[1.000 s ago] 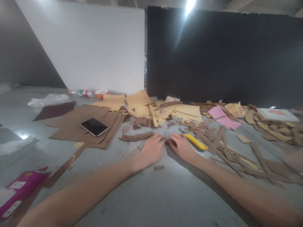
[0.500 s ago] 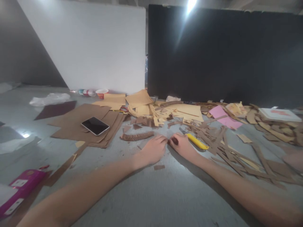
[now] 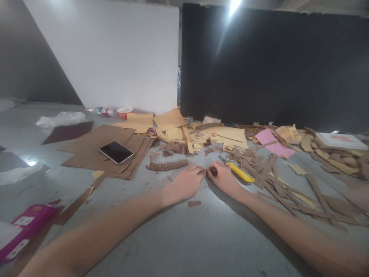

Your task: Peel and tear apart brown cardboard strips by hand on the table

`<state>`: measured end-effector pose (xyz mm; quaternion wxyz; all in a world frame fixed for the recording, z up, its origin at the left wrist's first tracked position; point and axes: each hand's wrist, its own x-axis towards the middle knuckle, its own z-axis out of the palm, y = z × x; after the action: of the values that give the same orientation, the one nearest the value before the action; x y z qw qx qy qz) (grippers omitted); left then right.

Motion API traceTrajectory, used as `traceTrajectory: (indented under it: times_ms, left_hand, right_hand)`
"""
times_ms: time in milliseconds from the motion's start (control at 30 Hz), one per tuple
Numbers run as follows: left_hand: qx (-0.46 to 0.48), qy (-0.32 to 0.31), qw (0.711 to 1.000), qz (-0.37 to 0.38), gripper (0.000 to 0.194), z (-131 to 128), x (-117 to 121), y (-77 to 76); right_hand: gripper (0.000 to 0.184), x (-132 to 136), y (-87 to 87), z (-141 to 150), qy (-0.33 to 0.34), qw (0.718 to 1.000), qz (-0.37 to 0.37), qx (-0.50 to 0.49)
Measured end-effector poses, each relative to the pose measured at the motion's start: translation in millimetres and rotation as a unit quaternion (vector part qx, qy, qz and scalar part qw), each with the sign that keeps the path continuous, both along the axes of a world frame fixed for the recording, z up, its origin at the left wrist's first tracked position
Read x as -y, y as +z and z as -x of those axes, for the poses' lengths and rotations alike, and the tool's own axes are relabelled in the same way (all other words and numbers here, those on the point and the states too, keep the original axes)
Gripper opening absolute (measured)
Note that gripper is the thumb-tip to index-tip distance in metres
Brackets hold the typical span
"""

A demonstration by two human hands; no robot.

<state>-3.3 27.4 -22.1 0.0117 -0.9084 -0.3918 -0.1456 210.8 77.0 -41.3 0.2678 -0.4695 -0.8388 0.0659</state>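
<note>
My left hand [image 3: 187,180] rests on the table with its fingers bent and pressed together at the tips. My right hand [image 3: 223,177] faces it, thumb and fingers curled into a pinch, the fingertips of both hands almost meeting. Something small and dark brown shows between the right fingers, but its kind is too blurred to tell. What the left fingertips hold, if anything, is hidden. Just left of my left hand lies a curved brown strip with ribbed cuts [image 3: 168,165]. A yellow utility knife [image 3: 240,173] lies right beside my right hand. A small brown paper scrap [image 3: 194,203] lies below the hands.
A phone [image 3: 116,152] lies on stacked brown sheets [image 3: 86,154] at the left. A magenta power strip [image 3: 29,227] sits at the near left. Cut brown strips [image 3: 276,184] spread to the right, with pink paper [image 3: 273,143] behind. Another person's blurred hand [image 3: 359,194] shows at the right edge.
My right fingers have curled and opened a rounder gap, where dark brown now shows. Both hands stay nearly in place, and the view has shifted slightly.
</note>
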Motion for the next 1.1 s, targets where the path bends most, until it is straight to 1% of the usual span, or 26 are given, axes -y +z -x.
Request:
traceTrajectory:
  times_ms: [200, 400, 500, 567, 800, 1000, 1100]
  left_hand:
    - [0.012, -0.002, 1.000, 0.005, 0.043, 1.0, -1.3, 0.0]
    - [0.033, 0.001, 0.999, 0.012, 0.040, 1.2, -3.7, -0.7]
    - [0.034, 0.015, 0.999, 0.014, 0.041, 0.7, -4.4, -1.8]
    - [0.030, 0.019, 0.999, 0.015, 0.042, 0.4, -4.6, -2.0]
    - [-0.026, -0.010, 0.999, -0.015, 0.038, 0.7, -2.6, 0.0]
    - [-0.025, -0.006, 1.000, -0.013, 0.040, 1.7, -2.0, 0.3]
    - [-0.034, -0.014, 0.999, -0.023, 0.040, 1.9, -2.2, -0.1]
  right_hand:
    - [0.013, 1.9, 2.2, 0.4, -0.002, 1.000, 0.015, 0.003]
    - [0.014, 3.4, 4.5, 0.2, 0.015, 1.000, 0.016, -0.001]
    - [0.014, 3.6, 5.3, -0.1, 0.017, 1.000, 0.015, 0.001]
    - [0.014, 3.5, 5.3, -0.2, 0.016, 1.000, 0.015, 0.004]
    - [0.014, 3.9, 4.1, 0.2, 0.013, 1.000, 0.015, 0.004]
    - [0.011, 5.0, 6.3, 0.0, 0.019, 1.000, 0.021, 0.000]
    - [0.011, 4.1, 6.3, -0.3, 0.027, 0.999, 0.025, -0.008]
